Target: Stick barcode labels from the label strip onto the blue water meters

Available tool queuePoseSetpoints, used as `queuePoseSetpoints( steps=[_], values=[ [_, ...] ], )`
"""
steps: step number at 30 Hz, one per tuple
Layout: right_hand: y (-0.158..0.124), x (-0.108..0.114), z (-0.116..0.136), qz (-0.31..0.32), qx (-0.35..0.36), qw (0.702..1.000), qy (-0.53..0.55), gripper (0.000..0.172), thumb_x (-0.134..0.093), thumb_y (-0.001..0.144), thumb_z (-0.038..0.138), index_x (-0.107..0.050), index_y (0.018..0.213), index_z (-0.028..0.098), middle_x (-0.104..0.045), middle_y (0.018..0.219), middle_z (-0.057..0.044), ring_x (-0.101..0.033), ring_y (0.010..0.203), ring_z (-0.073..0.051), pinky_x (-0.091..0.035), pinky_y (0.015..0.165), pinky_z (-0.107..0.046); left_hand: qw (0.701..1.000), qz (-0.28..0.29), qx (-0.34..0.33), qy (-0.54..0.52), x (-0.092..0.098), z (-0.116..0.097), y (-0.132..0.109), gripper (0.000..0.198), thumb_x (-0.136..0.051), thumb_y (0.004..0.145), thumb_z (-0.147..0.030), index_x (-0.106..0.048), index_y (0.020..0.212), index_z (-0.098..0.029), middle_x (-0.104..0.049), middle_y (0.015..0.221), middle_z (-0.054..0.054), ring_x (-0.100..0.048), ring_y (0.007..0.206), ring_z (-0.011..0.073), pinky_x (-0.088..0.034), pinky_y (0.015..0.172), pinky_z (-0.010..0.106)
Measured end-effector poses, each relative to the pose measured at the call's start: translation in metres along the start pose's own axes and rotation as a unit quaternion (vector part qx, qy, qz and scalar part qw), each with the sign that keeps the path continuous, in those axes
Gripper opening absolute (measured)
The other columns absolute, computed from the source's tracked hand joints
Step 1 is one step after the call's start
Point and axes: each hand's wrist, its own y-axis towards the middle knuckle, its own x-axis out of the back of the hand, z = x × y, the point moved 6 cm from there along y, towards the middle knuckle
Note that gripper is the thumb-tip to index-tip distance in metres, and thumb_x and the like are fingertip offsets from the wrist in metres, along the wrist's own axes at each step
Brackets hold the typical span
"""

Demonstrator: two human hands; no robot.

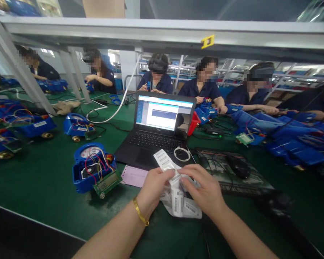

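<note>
A strip of white barcode labels [163, 160] slants up from between my hands, over the laptop's front edge. My left hand [155, 185] pinches the strip between thumb and fingers. My right hand [205, 185] touches the strip from the other side, its thumb and forefinger close to the labels and its fingers slightly apart. More barcode labels [177, 202] and a clear plastic bag [194, 212] hang below the hands, just over the green table [118, 225]. A pink sheet [134, 176] lies left of the strip, partly under the laptop.
An open laptop [143, 138] stands ahead, with a white ring [181, 154] on it. To the left is a blue housing [82, 183] with wires and a circuit board [108, 183]. A mouse [237, 166] rests at right. Several people sit across the table beneath a shelf [164, 34].
</note>
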Motion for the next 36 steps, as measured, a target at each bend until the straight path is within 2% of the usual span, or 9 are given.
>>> queuePoseSetpoints(
  steps=[7, 13, 18, 22, 24, 26, 28, 31, 36],
  values=[
    [-0.001, 0.001, 0.004, -0.024, -0.003, 0.999, 0.025, 0.011, -0.054, 0.088, 0.016, -0.064, 0.084, 0.019, -0.057, 0.092, -0.004, -0.058, 0.083, -0.017, -0.049, 0.072, -0.027, 1.0, -0.01, -0.01, 0.009, -0.002, 0.0, -0.001, 0.038, -0.069, 0.051, -0.036, -0.063, 0.074, -0.008, -0.059, 0.065, 0.006, -0.048, 0.054, 0.0117, -0.034, 0.054, 0.023],
    [-0.003, 0.011, 0.001, -0.025, -0.075, 0.985, 0.155, 0.008, -0.06, 0.086, 0.022, -0.062, 0.078, 0.02, -0.057, 0.09, -0.005, -0.058, 0.084, -0.018, -0.048, 0.07, -0.026, 0.996, -0.025, -0.051, 0.075, -0.001, -0.004, -0.002, 0.034, -0.059, 0.065, -0.037, -0.064, 0.083, -0.009, -0.062, 0.073, 0.008, -0.054, 0.062, 0.0152, -0.042, 0.061, 0.026],
    [-0.011, 0.012, -0.02, -0.053, -0.139, 0.959, 0.239, 0.012, -0.066, 0.084, 0.029, -0.062, 0.077, 0.02, -0.059, 0.091, -0.005, -0.059, 0.084, -0.017, -0.05, 0.069, -0.02, 0.949, -0.058, -0.159, 0.265, 0.019, -0.023, -0.057, 0.045, -0.062, 0.074, -0.027, -0.056, 0.115, -0.009, -0.059, 0.106, 0.015, -0.053, 0.1, 0.0256, -0.041, 0.092, 0.038],
    [-0.015, 0.012, -0.028, -0.055, -0.171, 0.95, 0.256, 0.018, -0.067, 0.084, 0.035, -0.062, 0.075, 0.021, -0.06, 0.092, -0.005, -0.06, 0.084, -0.017, -0.05, 0.069, -0.018, 0.666, -0.074, -0.405, 0.621, 0.042, -0.074, -0.132, 0.048, -0.033, 0.081, 0.001, -0.051, 0.121, -0.018, -0.049, 0.127, 0.01, -0.045, 0.119, 0.0176, -0.039, 0.102, 0.032],
    [-0.014, 0.012, -0.029, -0.056, -0.177, 0.947, 0.264, 0.02, -0.068, 0.083, 0.038, -0.063, 0.074, 0.021, -0.06, 0.092, -0.005, -0.06, 0.083, -0.017, -0.051, 0.069, -0.019, 0.529, -0.1, -0.432, 0.723, 0.066, -0.098, -0.151, 0.051, -0.034, 0.08, 0.005, -0.05, 0.123, -0.017, -0.046, 0.133, 0.01, -0.036, 0.129, 0.0192, -0.032, 0.11, 0.037],
    [-0.013, 0.009, -0.028, -0.054, -0.18, 0.942, 0.277, 0.022, -0.069, 0.082, 0.04, -0.063, 0.074, 0.021, -0.061, 0.091, -0.005, -0.06, 0.084, -0.018, -0.051, 0.069, -0.019, 0.443, -0.081, -0.387, 0.805, 0.091, -0.116, -0.149, 0.056, -0.033, 0.079, 0.006, -0.046, 0.129, -0.017, -0.036, 0.143, 0.009, -0.024, 0.137, 0.0231, -0.028, 0.112, 0.044],
    [-0.011, 0.003, -0.027, -0.049, -0.18, 0.938, 0.291, 0.024, -0.071, 0.08, 0.042, -0.064, 0.073, 0.02, -0.06, 0.088, -0.006, -0.06, 0.084, -0.019, -0.052, 0.068, -0.02, 0.398, -0.031, -0.35, 0.847, 0.109, -0.127, -0.14, 0.054, -0.035, 0.083, 0.002, -0.041, 0.133, -0.018, -0.032, 0.146, 0.007, -0.021, 0.138, 0.023, -0.029, 0.112, 0.044],
    [-0.009, -0.006, -0.018, -0.031, -0.178, 0.937, 0.298, 0.026, -0.072, 0.079, 0.043, -0.064, 0.073, 0.019, -0.06, 0.085, -0.007, -0.06, 0.084, -0.021, -0.053, 0.069, -0.023, 0.392, 0.025, -0.341, 0.854, 0.123, -0.134, -0.129, 0.042, -0.044, 0.09, -0.013, -0.044, 0.131, -0.02, -0.045, 0.138, 0.007, -0.04, 0.128, 0.0197, -0.037, 0.107, 0.038],
    [0.0, -0.012, 0.015, -0.011, -0.163, 0.943, 0.291, 0.023, -0.068, 0.083, 0.041, -0.066, 0.075, 0.02, -0.061, 0.086, -0.007, -0.06, 0.085, -0.021, -0.053, 0.072, -0.024, 0.496, 0.033, -0.361, 0.789, 0.132, -0.144, -0.118, 0.02, -0.051, 0.09, -0.032, -0.063, 0.101, -0.022, -0.067, 0.1, 0.005, -0.063, 0.088, 0.0189, -0.048, 0.078, 0.028]
  ],
)
